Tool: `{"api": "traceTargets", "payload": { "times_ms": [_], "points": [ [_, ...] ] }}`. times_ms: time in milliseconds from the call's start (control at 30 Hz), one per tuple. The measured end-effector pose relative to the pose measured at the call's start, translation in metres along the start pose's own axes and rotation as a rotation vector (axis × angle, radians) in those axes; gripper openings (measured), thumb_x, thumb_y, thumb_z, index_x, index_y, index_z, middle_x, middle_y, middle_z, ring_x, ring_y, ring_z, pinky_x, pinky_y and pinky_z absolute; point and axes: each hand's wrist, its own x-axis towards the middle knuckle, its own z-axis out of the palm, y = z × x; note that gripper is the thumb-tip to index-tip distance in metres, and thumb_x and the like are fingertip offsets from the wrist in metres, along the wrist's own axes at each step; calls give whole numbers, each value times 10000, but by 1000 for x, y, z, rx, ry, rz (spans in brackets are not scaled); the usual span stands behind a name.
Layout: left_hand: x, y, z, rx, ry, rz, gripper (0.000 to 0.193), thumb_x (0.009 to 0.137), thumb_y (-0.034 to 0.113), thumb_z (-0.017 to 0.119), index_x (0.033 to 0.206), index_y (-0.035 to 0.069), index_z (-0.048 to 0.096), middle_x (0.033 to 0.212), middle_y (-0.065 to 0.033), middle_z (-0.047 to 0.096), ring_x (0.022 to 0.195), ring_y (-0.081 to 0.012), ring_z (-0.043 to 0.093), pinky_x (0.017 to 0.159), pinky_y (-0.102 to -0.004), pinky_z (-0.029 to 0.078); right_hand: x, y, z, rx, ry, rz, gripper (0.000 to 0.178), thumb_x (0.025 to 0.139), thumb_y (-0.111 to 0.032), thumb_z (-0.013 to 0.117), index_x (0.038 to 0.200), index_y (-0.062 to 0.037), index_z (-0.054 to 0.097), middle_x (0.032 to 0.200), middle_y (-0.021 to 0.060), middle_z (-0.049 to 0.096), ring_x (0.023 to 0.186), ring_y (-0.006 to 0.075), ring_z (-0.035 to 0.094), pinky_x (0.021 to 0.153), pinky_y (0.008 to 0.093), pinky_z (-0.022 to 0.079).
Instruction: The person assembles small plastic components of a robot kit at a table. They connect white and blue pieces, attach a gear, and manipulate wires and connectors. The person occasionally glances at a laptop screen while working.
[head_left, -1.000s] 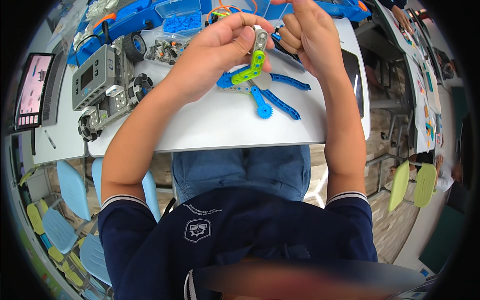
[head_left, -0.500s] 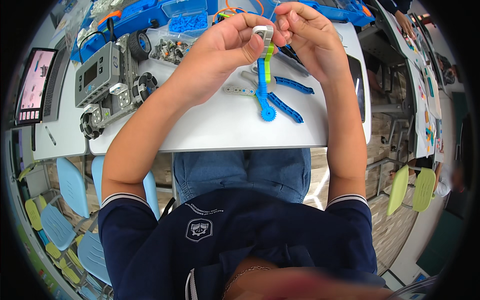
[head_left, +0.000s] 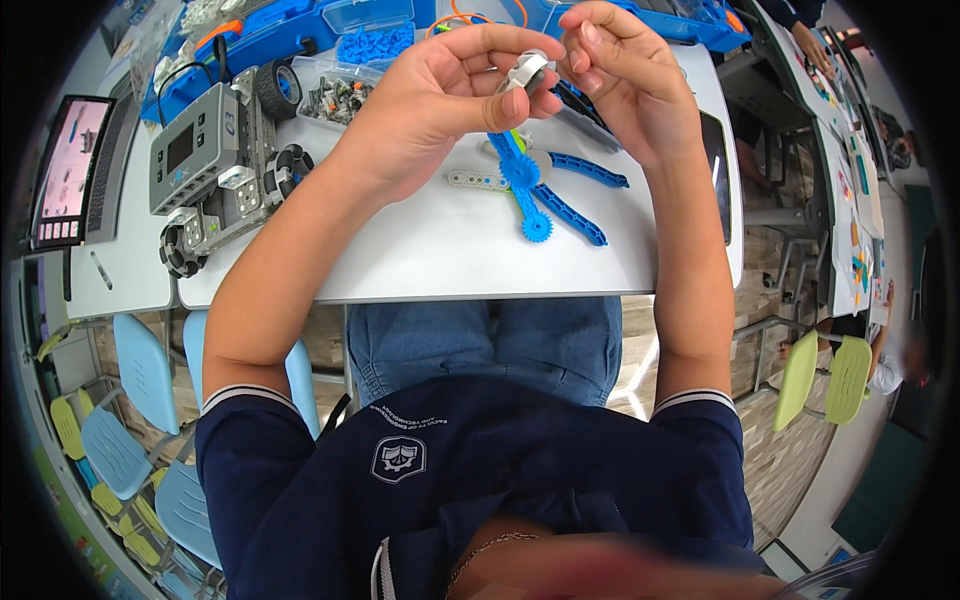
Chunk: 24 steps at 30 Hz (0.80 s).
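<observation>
My left hand (head_left: 432, 108) pinches a small building-kit assembly at its white end piece (head_left: 527, 70). Below the fingers, the assembly's blue arm (head_left: 507, 143) runs down to a toothed blue gear (head_left: 520, 172), with a bit of green beside it. My right hand (head_left: 635, 92) is raised close by, its fingers curled together near the white piece; whatever they hold is too small or hidden. Beneath, on the table, lie a second blue gear piece (head_left: 537, 228), a light grey beam with holes (head_left: 478, 180) and two blue bars (head_left: 572, 215) splayed from a grey part.
A grey wheeled robot base (head_left: 205, 155) stands on the white table (head_left: 420, 265) at left, near a laptop (head_left: 75, 165). Behind are a parts tray (head_left: 340, 100), a container of blue pieces (head_left: 377, 43) and blue cases (head_left: 300, 30). A dark tablet-like slab (head_left: 713, 165) lies right.
The held assembly has turned in my left hand: its gear now faces up, and the white piece has tilted over. The right hand has shifted only slightly.
</observation>
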Motion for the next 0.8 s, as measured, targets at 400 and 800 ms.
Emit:
{"api": "traceTargets", "payload": {
  "times_ms": [400,800],
  "points": [
    [-2,-9,-11,306,13,253,367,810,123,828,1116,57,638,1052,-40,644,1059,-193,628,964,-342,463,3,4,-1,66,-51,-53,261,1028,-203,535,1125,30,604,833,63,620,726,144,575,689,239,461],
    [-4,2,11,1313,221,530,332,816,86,791,1138,79,709,1108,-48,671,1032,-193,644,863,-293,500,3,0,0,-72,-11,-60,200,969,-107,620,1124,19,609,846,61,641,740,143,606,688,237,488]
  ]
}}
